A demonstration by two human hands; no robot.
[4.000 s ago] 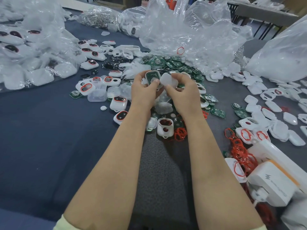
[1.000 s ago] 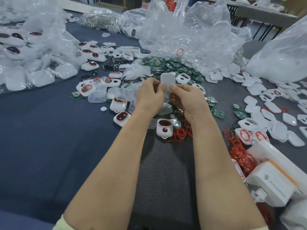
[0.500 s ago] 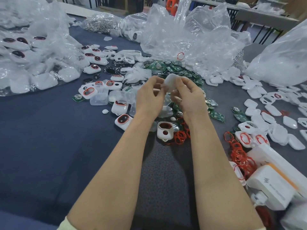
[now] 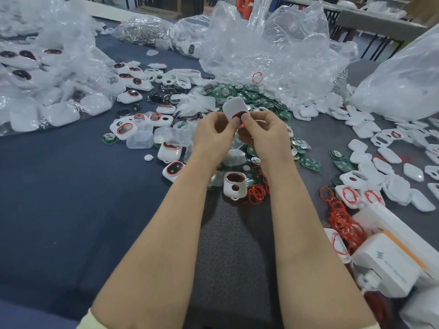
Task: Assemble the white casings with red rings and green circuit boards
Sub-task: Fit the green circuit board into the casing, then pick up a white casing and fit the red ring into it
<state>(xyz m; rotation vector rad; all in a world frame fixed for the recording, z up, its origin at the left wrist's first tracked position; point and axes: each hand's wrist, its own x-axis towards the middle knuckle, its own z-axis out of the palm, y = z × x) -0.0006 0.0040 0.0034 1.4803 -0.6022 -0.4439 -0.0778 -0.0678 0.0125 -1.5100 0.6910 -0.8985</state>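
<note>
A white casing with a red ring at its lower edge is held mid-frame, pinched by fingers of the left hand and right hand. Beyond, green boards crowd 12 o'clock; bare blue table opens at 8. At 4, a white box shows a lightning mark, lettering unreadable.

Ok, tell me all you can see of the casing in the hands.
The casing is white, smooth, plastic-looking, a rounded rectangle, plain side to the camera. A red strip shows along its lower end. It is held up off the table, pinched at that end by the left hand and right hand. Its inside is hidden.
</note>
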